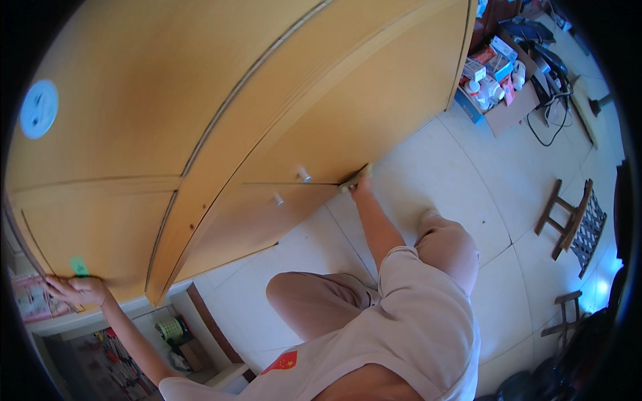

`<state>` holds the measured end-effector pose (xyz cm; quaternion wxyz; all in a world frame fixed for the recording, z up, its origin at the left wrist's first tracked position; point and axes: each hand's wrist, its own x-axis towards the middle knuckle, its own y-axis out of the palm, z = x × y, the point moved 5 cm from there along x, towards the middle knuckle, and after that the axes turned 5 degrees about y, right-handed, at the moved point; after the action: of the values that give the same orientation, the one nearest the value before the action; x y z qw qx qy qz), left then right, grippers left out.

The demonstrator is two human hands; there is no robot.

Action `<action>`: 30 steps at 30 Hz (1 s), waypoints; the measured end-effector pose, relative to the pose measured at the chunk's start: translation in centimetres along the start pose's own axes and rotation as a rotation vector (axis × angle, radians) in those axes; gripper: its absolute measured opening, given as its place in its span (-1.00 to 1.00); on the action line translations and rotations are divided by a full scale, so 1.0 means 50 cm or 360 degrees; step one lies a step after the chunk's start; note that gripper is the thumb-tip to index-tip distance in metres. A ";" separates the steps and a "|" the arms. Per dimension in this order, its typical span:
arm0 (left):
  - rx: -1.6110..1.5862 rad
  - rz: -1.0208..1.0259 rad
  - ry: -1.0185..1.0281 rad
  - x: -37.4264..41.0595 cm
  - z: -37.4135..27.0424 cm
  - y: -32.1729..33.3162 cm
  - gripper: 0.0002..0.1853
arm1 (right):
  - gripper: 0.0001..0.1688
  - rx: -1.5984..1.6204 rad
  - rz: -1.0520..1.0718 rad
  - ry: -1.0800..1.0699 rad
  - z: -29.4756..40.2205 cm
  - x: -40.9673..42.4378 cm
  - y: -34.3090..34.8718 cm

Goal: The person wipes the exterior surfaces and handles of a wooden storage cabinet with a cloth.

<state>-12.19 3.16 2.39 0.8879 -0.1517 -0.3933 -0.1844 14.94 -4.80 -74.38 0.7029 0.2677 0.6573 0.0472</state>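
Note:
A yellow-brown wooden cabinet (351, 105) with door panels and two small metal knobs, one of them a knob (304, 174), fills the upper left. On the left, my left hand (80, 290) grips the edge of a wooden panel (95, 240), just below a green sticker (78, 266). My right hand (362, 186) reaches down to the end of the cabinet front near the floor. It holds a pale yellowish cloth (349, 186) against the wood there, partly hidden by my fingers.
An open cardboard box (511, 113) of small packages and bottles stands on the tiled floor (481, 190), with black cables (551, 130) beside it. Wooden folding stools (572, 220) lie on the right. Tools fill an open compartment (125, 356) below my left arm.

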 end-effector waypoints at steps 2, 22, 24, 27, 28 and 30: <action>-0.0023 -0.0041 0.0021 0.008 0.003 0.006 -0.47 | -0.43 0.0098 0.0004 -0.0321 0.086 -0.020 0.042; -0.0063 -0.0210 0.0116 0.025 -0.004 -0.021 -0.47 | -0.52 -0.0711 0.0691 -0.0256 -0.083 -0.403 0.161; -0.0052 -0.0186 0.0116 0.021 0.008 -0.037 -0.45 | -0.52 -0.0842 0.0763 -0.0231 -0.112 -0.419 0.167; -0.0068 -0.0203 0.0098 0.027 0.010 -0.037 -0.45 | -0.49 -0.0750 0.0726 -0.0562 -0.046 -0.476 0.187; -0.0123 -0.0243 0.0053 0.018 -0.008 -0.009 -0.45 | -0.49 -0.0658 0.0643 -0.0759 0.034 -0.464 0.184; -0.0121 -0.0249 0.0032 0.028 -0.005 -0.013 -0.45 | -0.46 -0.1002 0.0657 -0.1372 0.141 -0.493 0.214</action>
<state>-11.46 2.19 3.34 0.8682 -0.1522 -0.3877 -0.2696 21.46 -8.21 -47.57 0.9295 0.1633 0.1995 0.2637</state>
